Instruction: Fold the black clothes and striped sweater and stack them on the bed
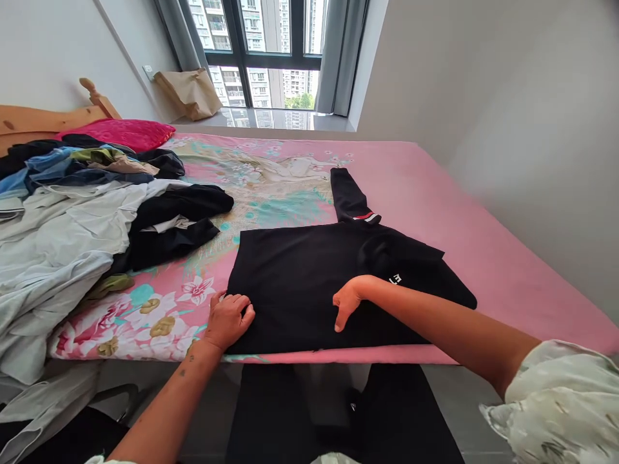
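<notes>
A black garment with small white lettering lies spread at the bed's front edge. One sleeve with red and white striped trim extends toward the back. My left hand is at the garment's left edge, its fingers curled down and pressed together on the black cloth. Over the garment's middle is my right hand, with the thumb pointing down and apart from the bent fingers; nothing shows in it.
A heap of clothes covers the left side of the floral and pink bed. Behind it are a red pillow and wooden headboard. A brown paper bag sits on the window sill.
</notes>
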Demonstrator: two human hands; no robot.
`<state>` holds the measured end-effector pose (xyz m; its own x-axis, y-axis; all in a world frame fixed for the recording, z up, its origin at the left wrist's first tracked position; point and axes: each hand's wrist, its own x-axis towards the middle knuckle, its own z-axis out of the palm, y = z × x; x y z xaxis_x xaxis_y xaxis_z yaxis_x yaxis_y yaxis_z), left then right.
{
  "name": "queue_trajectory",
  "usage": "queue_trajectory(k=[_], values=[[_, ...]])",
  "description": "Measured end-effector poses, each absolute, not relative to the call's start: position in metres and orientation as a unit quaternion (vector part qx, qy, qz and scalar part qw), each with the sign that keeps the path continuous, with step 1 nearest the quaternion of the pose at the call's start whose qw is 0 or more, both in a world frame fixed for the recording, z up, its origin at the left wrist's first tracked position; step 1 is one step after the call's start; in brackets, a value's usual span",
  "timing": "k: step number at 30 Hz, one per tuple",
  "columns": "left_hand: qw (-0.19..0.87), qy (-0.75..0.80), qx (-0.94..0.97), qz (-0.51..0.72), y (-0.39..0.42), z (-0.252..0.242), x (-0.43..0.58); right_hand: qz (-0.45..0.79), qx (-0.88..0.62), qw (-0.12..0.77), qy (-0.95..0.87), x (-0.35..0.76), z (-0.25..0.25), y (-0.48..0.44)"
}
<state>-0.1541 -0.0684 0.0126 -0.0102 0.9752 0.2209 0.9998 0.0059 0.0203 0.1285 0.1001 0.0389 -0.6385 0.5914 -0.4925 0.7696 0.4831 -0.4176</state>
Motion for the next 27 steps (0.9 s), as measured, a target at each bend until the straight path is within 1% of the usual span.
queue_trajectory(k=[2, 4, 6, 9, 11, 14, 17, 20, 24, 27], values=[[0.07, -0.699, -0.707, -0.083, -0.068, 0.016, -0.158, -0.295, 0.392, 0.144, 0.859, 0.147, 0.049, 0.096], [0.061, -0.697, -0.71, -0.082, -0.068, 0.022, -0.162, -0.274, 0.392, 0.114, 0.871, 0.159, 0.057, 0.08], [0.064, -0.704, -0.702, -0.086, -0.071, 0.029, -0.161, -0.24, 0.393, 0.034, 0.887, 0.163, 0.061, 0.054], [0.086, -0.69, -0.71, -0.112, -0.076, 0.038, -0.141, -0.176, 0.351, -0.109, 0.913, 0.161, 0.055, 0.008], [0.075, -0.645, -0.753, -0.106, -0.08, 0.036, -0.119, -0.147, 0.325, -0.151, 0.922, 0.158, 0.043, -0.018], [0.041, -0.623, -0.779, -0.058, -0.089, 0.022, -0.094, -0.141, 0.341, -0.126, 0.921, 0.164, 0.019, -0.036], [0.038, -0.679, -0.733, -0.027, -0.096, -0.001, -0.095, -0.124, 0.376, -0.1, 0.913, 0.197, -0.003, -0.034], [0.047, -0.709, -0.703, -0.003, -0.097, -0.015, -0.109, -0.087, 0.406, -0.102, 0.904, 0.249, -0.012, -0.033], [0.058, -0.722, -0.689, 0.002, -0.088, -0.003, -0.097, -0.047, 0.448, -0.126, 0.884, 0.296, -0.008, -0.048], [0.068, -0.668, -0.74, -0.032, -0.081, 0.015, -0.058, -0.032, 0.454, -0.146, 0.878, 0.307, -0.009, -0.057]])
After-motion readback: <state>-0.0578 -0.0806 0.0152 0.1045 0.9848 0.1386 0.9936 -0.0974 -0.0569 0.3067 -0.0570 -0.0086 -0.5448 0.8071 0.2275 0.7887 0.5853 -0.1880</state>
